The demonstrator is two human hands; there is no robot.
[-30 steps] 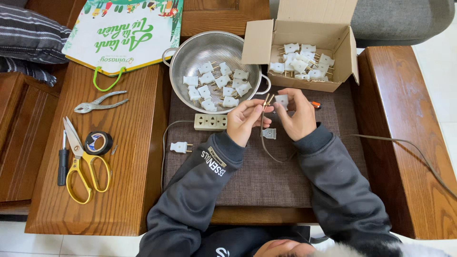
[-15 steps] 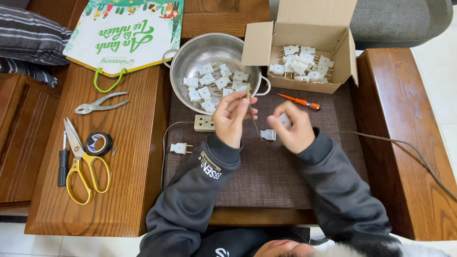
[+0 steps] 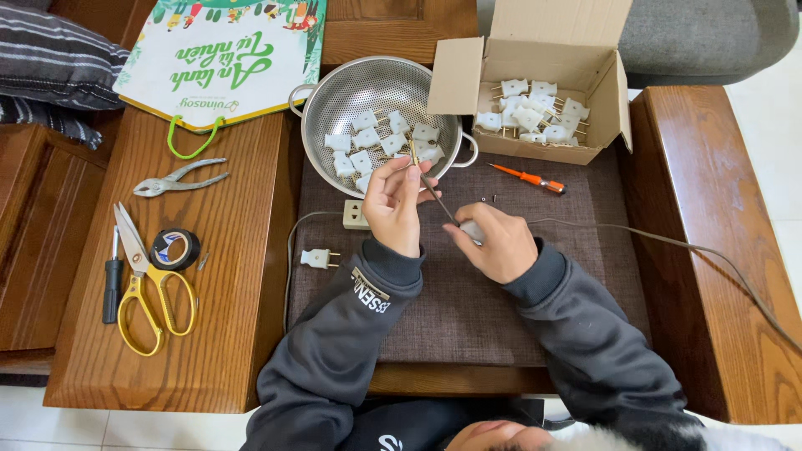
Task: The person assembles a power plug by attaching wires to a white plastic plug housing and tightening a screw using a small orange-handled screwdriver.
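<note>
Over the brown mat point(image 3: 468, 309), I see my right hand point(image 3: 493, 242) closed around a white plug point(image 3: 472, 230), its grey cord point(image 3: 668, 244) trailing off toward 3 o'clock. My left hand point(image 3: 397, 200), at 10 o'clock from the right, pinches the wire end point(image 3: 428, 179), which runs down into the plug. A spare plug point(image 3: 317, 258) lies at 9 o'clock on the mat. Beyond, at 12 o'clock, stand the colander point(image 3: 368, 92) and, toward 1 o'clock, the box point(image 3: 543, 92), both holding plugs.
</note>
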